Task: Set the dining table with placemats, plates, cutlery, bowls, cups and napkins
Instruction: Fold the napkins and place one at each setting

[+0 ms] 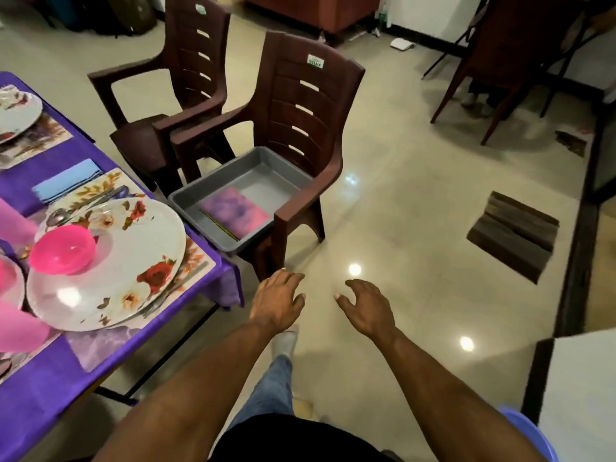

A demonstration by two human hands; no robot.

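Beside the table (pixel 40 371), left hand (pixel 278 300) and right hand (pixel 366 306) hang apart, empty, fingers relaxed. Next likely: lifting what looks like a napkin (pixel 235 211) from the tray (pixel 266 168) on the chair (pixel 300 105).

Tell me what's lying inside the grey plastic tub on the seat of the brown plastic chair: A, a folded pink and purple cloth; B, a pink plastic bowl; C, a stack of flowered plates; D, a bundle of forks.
A: the grey plastic tub on the brown plastic chair holds only a folded pink and purple cloth; the pink plastic bowl sits on the table.
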